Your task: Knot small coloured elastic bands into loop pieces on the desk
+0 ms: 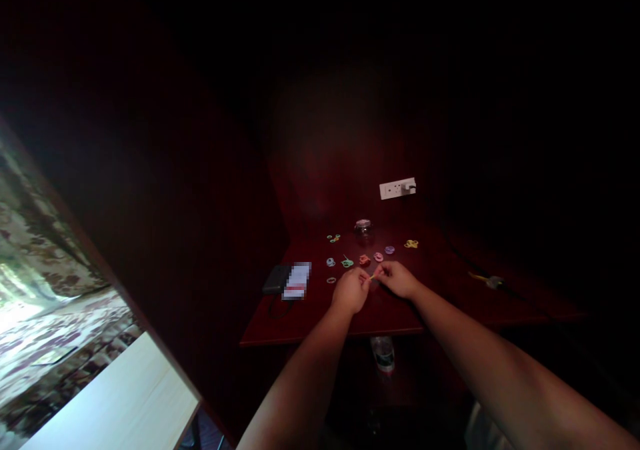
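Observation:
My left hand (351, 290) and my right hand (397, 279) meet over the red table (310, 318), fingertips pinched on a small yellowish band (371, 277) between them. Just beyond them lie small bunches of bands: blue (331, 262), green (347, 263), red (365, 260), pink (379, 257) and purple (389, 251). A yellow bunch (411, 244) is farther right. Several loose bands (333, 239) are spread at the back left, and a single pale band (331, 280) rests left of my left hand.
A clear jar (364, 231) stands at the back. On the left are a black case (275, 280) and a pale paper (297, 281). A socket strip (398, 189) is on the wall; a cable connector (494, 282) lies right. Below the edge is a bottle (383, 355).

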